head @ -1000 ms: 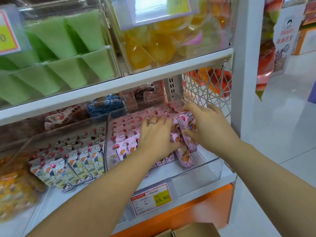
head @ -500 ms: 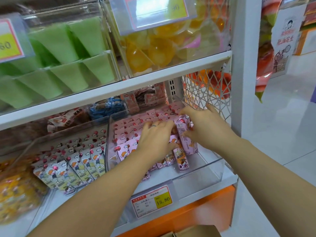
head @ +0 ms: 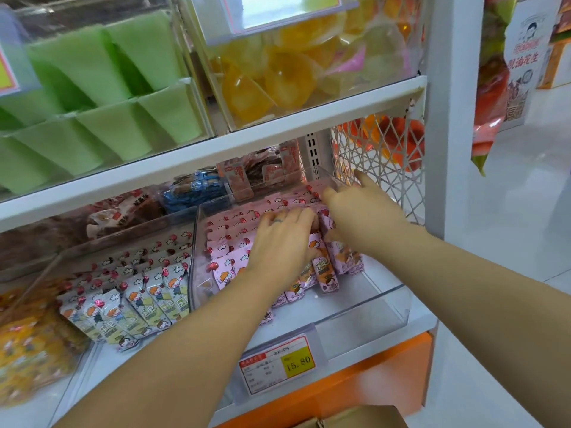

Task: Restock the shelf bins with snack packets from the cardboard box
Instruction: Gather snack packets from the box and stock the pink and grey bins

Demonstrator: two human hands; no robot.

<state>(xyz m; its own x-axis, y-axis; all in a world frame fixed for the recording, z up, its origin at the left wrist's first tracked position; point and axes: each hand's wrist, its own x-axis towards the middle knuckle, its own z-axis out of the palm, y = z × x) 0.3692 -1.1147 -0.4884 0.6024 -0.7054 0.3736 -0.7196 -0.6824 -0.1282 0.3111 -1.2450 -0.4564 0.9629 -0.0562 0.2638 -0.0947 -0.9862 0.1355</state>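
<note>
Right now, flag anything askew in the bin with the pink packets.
The front pink packets lie ragged: several stick out ahead of their row, toward the clear bin's bare front, below the left hand. Nothing looks spilled or torn.

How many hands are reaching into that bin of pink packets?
2. The left hand presses on the pink packets in the middle. The right hand rests against packets near the right wall of the clear bin. No other hand shows.

bin [head: 386, 307]: clear glossy plastic | packets [head: 225, 273]: shiny pink film | box [head: 355, 418]: matt brown cardboard
</note>
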